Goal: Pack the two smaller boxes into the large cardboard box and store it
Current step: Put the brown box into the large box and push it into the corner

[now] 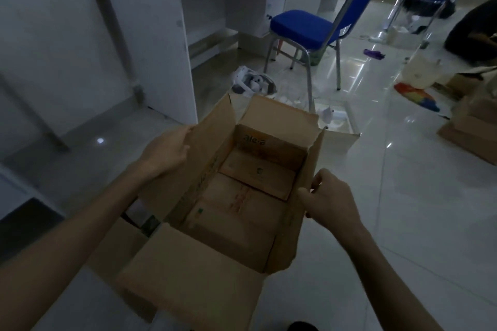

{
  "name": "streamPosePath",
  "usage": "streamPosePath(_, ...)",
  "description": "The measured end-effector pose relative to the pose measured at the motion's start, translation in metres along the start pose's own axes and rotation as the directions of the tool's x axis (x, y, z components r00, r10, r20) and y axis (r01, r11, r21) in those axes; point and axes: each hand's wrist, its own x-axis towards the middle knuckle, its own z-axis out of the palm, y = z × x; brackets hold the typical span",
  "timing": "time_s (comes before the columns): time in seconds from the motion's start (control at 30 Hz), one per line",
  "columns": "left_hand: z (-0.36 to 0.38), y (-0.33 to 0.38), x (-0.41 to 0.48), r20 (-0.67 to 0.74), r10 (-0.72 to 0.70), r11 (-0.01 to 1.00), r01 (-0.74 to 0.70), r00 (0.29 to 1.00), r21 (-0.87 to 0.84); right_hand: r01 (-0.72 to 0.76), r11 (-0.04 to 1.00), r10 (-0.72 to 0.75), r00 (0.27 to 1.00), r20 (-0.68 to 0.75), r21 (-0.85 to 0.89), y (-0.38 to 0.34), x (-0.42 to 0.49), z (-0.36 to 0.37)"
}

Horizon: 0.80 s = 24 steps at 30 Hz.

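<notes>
While two smaller boxes [250, 196] lie inside, left hand [164, 153] and right hand [330, 201] each grip the large cardboard box's [188, 277] side flaps.

One head-worn view looks forward and steeply down from close above the open cardboard box [215, 223], a blue chair [304, 29] beyond it.

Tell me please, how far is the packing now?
Both smaller boxes, far and near, already lie inside the large cardboard box. The left hand holds the left flap and the right hand grips the right flap. Closing the flaps and storing the box remain.
</notes>
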Motion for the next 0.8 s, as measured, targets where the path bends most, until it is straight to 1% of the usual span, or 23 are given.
streamPosePath(0.1,-0.013,-0.034,0.018,0.025,-0.052,0.999,0.051,0.998,0.005,-0.009,0.999,0.007,0.999,0.054,0.046,-0.032,0.009,0.028)
streamPosePath(0.23,-0.022,-0.073,0.036,0.029,-0.133,0.991,0.132,0.991,0.005,-0.012,0.999,0.007,0.993,0.12,0.048,-0.066,0.026,0.067)
streamPosePath(0.37,-0.023,-0.113,0.051,0.046,-0.192,0.981,0.192,0.98,-0.011,0.006,0.999,-0.011,0.995,0.1,0.047,-0.09,0.037,0.1)
streamPosePath(0.47,-0.018,-0.137,0.055,0.041,-0.217,0.976,0.217,0.975,-0.018,0.002,1.0,-0.002,0.995,0.1,0.0,-0.101,0.041,0.124)
streamPosePath(0.57,-0.007,-0.161,0.056,0.041,-0.246,0.969,0.247,0.968,-0.007,-0.051,0.995,0.028,0.969,0.246,0.088,-0.105,0.039,0.147)
streamPosePath(0.63,0.004,-0.177,0.056,0.06,-0.265,0.963,0.267,0.962,-0.026,-0.074,0.992,0.038,0.946,0.321,0.099,-0.105,0.039,0.161)
streamPosePath(0.8,0.042,-0.208,0.054,0.077,-0.284,0.955,0.289,0.956,-0.063,-0.103,0.995,0.095,0.934,0.345,0.003,-0.097,0.05,0.195)
